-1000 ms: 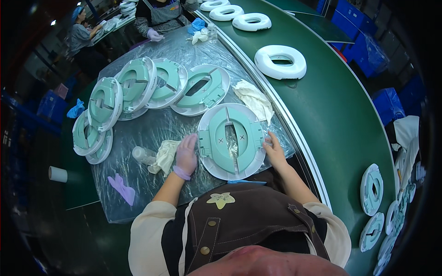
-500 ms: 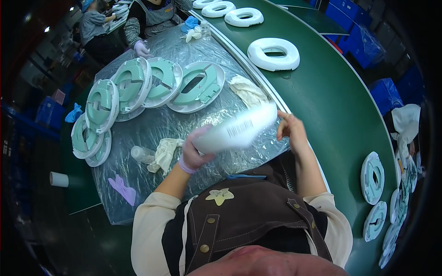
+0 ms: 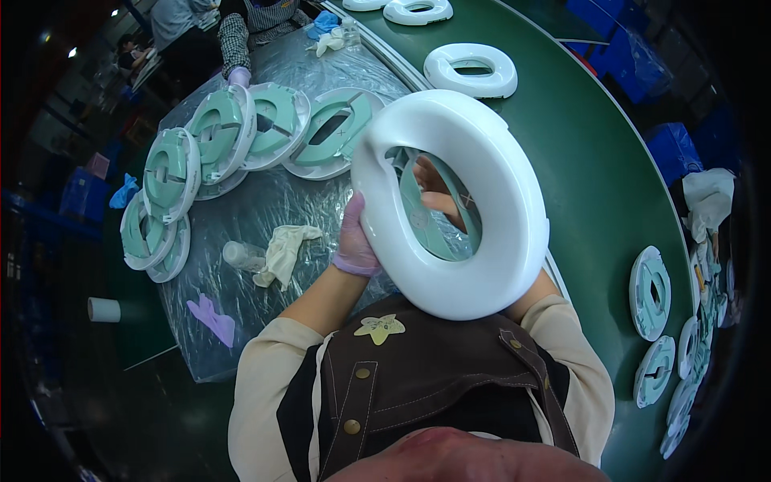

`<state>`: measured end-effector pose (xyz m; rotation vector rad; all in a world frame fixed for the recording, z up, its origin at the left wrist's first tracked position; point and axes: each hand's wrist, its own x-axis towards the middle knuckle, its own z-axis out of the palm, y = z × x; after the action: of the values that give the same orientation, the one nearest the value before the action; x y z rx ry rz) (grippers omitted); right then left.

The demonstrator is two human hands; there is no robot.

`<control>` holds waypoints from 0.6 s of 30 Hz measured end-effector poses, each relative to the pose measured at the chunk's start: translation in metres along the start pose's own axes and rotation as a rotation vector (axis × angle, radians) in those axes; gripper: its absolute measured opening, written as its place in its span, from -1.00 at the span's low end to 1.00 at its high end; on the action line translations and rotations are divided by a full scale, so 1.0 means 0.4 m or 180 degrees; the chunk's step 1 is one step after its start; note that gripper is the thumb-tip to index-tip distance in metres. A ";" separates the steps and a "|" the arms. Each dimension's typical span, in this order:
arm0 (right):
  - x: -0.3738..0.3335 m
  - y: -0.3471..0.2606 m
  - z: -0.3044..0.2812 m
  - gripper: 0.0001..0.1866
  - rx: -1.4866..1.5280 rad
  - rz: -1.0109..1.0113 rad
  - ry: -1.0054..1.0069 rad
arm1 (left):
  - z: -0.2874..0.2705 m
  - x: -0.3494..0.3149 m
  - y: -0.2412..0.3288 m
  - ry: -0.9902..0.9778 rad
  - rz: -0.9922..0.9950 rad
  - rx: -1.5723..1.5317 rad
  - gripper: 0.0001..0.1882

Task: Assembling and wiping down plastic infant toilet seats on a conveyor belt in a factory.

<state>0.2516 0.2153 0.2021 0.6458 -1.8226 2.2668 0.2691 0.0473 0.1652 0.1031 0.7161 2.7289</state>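
A white ring (image 3: 514,201) is held up above the near right side of the film-covered table (image 3: 337,217), its smooth face turned toward the wearer. Its left rim is gripped by the left hand (image 3: 357,237), which is covered by a thin lilac glove. The right hand (image 3: 440,199) is seen bare through the opening, fingers bent; whether the ring is grasped by it cannot be told. The handling of this piece seems to be midway, since it is not set down. Overlapping rings (image 3: 223,145) are gathered along the table's far left side, and more white rings (image 3: 499,83) are spaced along the green belt (image 3: 578,217) to the table's right; which are done and which are left cannot be judged.

The held ring is rounded and glossy, apparently moulded in hard plastic, and matt green parts are seen through its oval opening. The table is wrapped in crinkled, shiny film, on which a creased cream cloth (image 3: 283,249), a clear bottle (image 3: 243,255) and a limp purple glove (image 3: 213,321) are scattered toward the table's left side.
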 end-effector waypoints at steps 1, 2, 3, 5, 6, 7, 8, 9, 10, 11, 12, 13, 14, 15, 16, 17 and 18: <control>0.014 0.002 0.007 -0.52 0.0020 0.0001 -0.0023 | -0.001 -0.004 -0.002 -0.0104 -0.0095 -0.0106 -0.31; 0.039 0.003 0.010 -0.44 -0.0589 0.0562 -0.0282 | 0.001 -0.008 -0.003 -0.0092 -0.0070 -0.0098 -0.31; 0.055 -0.001 0.018 -0.36 -0.1203 0.1115 -0.0541 | 0.006 -0.013 -0.005 -0.0124 -0.0148 -0.0094 -0.30; 0.061 -0.029 0.056 -0.27 -0.0773 0.1304 -0.0484 | 0.006 -0.019 -0.002 -0.0139 -0.0158 -0.0081 -0.29; 0.063 -0.025 0.060 -0.27 -0.0933 0.1334 -0.0475 | 0.003 -0.024 -0.002 -0.0154 -0.0201 -0.0111 -0.29; 0.063 -0.024 0.058 -0.26 -0.1107 0.1355 -0.0456 | 0.003 -0.026 -0.007 -0.0184 -0.0248 -0.0146 -0.29; 0.054 -0.002 0.053 -0.25 -0.1062 0.1219 -0.0409 | -0.002 -0.025 -0.015 -0.0186 -0.0203 -0.0141 -0.29; 0.046 0.000 0.048 -0.25 -0.1061 0.1197 -0.0450 | -0.012 -0.022 -0.026 -0.0188 -0.0241 -0.0154 -0.29; 0.037 -0.004 0.053 -0.26 -0.0912 0.1286 -0.0374 | -0.021 -0.023 -0.032 -0.0175 -0.0271 -0.0167 -0.29; 0.031 -0.011 0.062 -0.27 -0.0763 0.1378 -0.0299 | -0.029 -0.023 -0.037 -0.0161 -0.0217 -0.0164 -0.29; 0.025 -0.027 0.065 -0.28 -0.0702 0.1484 -0.0332 | -0.037 -0.022 -0.040 -0.0187 -0.0268 -0.0218 -0.30; 0.022 -0.041 0.068 -0.28 -0.0699 0.1480 -0.0367 | -0.035 -0.023 -0.038 -0.0217 -0.0339 -0.0277 -0.30; 0.020 -0.050 0.068 -0.32 -0.0693 0.1551 -0.0388 | -0.029 -0.028 -0.033 -0.0097 -0.0310 -0.0172 -0.34; 0.021 -0.054 0.062 -0.35 -0.0686 0.1622 -0.0410 | -0.032 -0.028 -0.026 -0.0088 -0.0273 -0.0172 -0.34; 0.017 0.006 0.027 -0.42 -0.0994 0.1646 -0.0473 | -0.033 -0.027 -0.021 -0.0017 -0.0196 -0.0005 -0.38; 0.000 0.048 -0.013 -0.42 -0.1000 0.1633 -0.0491 | -0.033 -0.025 -0.014 0.0054 -0.0120 0.0163 -0.41; -0.022 0.043 -0.039 -0.45 0.0665 0.1681 -0.0660 | -0.024 -0.012 -0.014 0.0002 -0.0183 0.0127 -0.41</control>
<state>0.2494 0.2275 0.1805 0.4842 -2.0637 2.8517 0.2738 0.0459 0.1544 0.0896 0.7620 2.6610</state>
